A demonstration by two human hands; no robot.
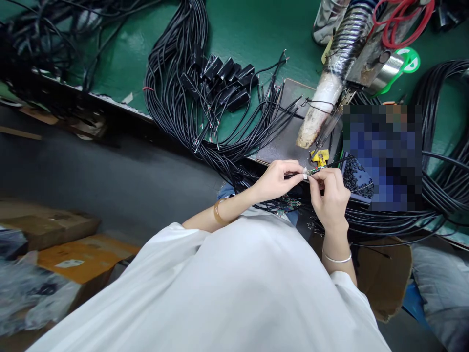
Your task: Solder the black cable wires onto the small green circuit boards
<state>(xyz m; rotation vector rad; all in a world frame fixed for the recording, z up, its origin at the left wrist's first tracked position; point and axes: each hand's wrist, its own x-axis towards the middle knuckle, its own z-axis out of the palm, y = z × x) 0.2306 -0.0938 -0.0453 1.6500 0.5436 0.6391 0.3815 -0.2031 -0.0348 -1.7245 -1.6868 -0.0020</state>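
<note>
My left hand (280, 181) is closed in a pinch, with a small whitish piece (305, 173) at its fingertips. Facing it, my right hand (331, 193) pinches a thin green part (317, 170), which looks like a small circuit board. A black cable (339, 161) runs from there to the upper right. The fingers cover much of both pieces, and how they are joined is too small to tell. Just beyond the fingertips is a yellow block (320, 157) below the soldering tool's tips, at the front edge of the dark board (280, 142).
A wrapped tube (322, 102) slants over the board, beside a solder spool (388, 73). Bundled black cables (164, 98) with black housings (227, 73) lie left on the green table (249, 29). More cables (403, 220) hang at right. Cardboard boxes (84, 254) stand lower left.
</note>
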